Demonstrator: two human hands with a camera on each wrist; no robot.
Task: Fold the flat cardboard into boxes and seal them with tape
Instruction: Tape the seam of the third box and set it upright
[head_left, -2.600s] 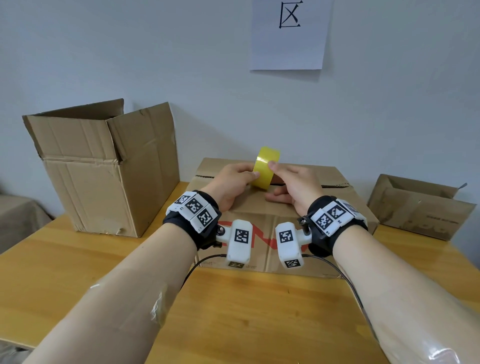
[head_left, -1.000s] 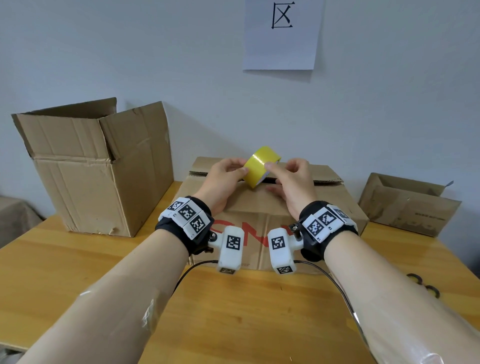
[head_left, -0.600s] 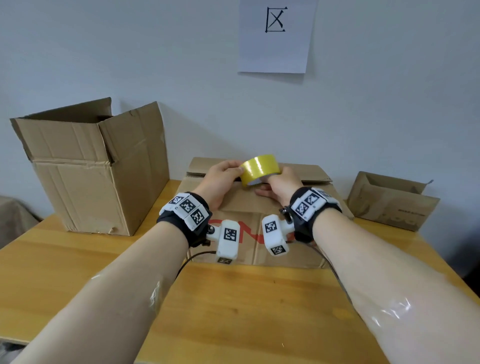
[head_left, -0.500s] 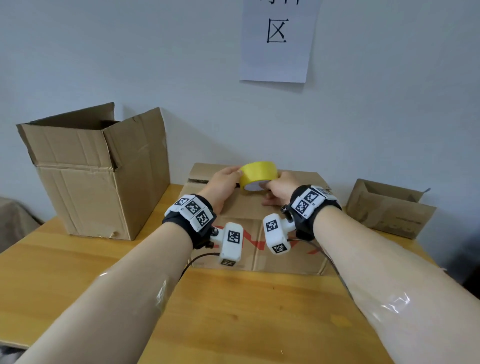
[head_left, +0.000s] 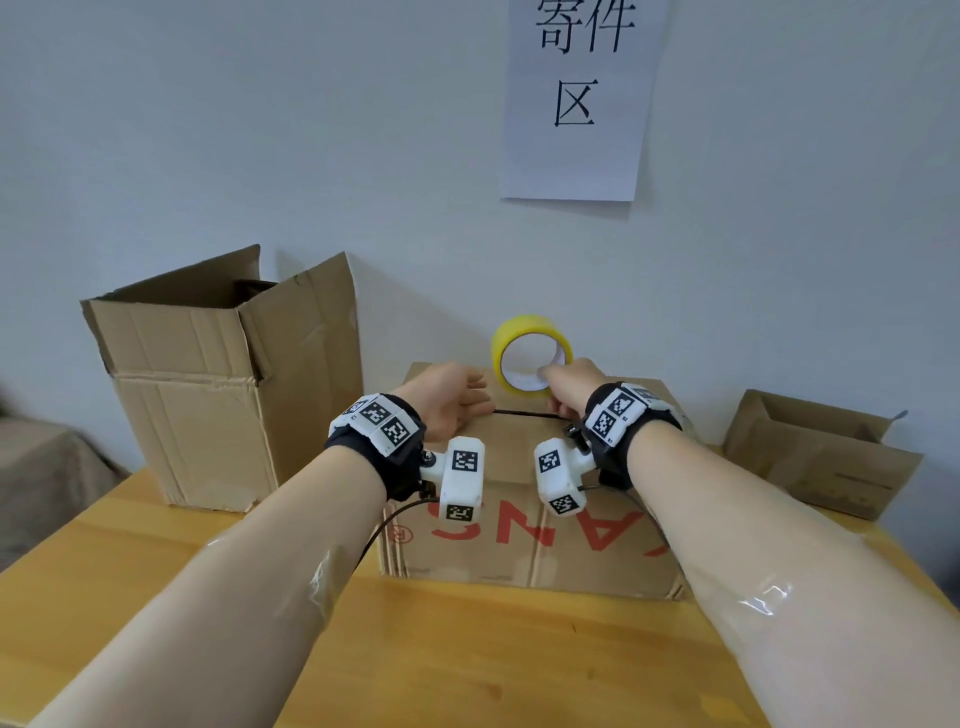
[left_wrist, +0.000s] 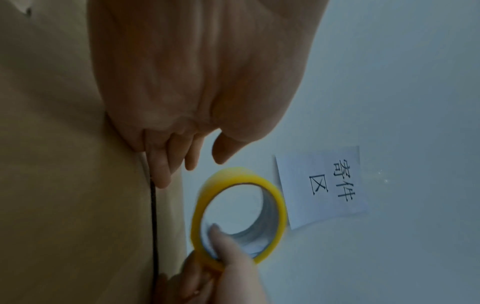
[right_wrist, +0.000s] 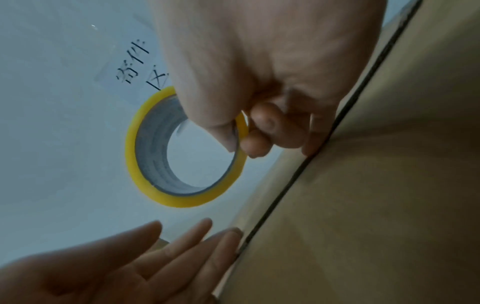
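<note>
A closed cardboard box (head_left: 524, 540) with red lettering stands on the wooden table (head_left: 467, 654) in front of me, its top flaps meeting at a dark seam (head_left: 524, 414). My right hand (head_left: 571, 387) pinches a yellow tape roll (head_left: 530, 332) by its lower rim, thumb inside the core, and holds it upright above the far part of the box top. The roll (left_wrist: 272, 189) (right_wrist: 145, 181) faces me with its hole open. My left hand (head_left: 449, 400) lies with straight fingers on the box top beside the seam (right_wrist: 285, 185), left of the roll and off it.
A taller open cardboard box (head_left: 218, 395) stands at the left against the wall. A low open box (head_left: 821, 462) sits at the right edge of the table. A paper sign (head_left: 582, 98) hangs on the wall behind. Bare table lies in front of the box.
The left hand has let go of the roll and now lies flat on the box top. The right hand alone has turned the roll upright and raised it.
</note>
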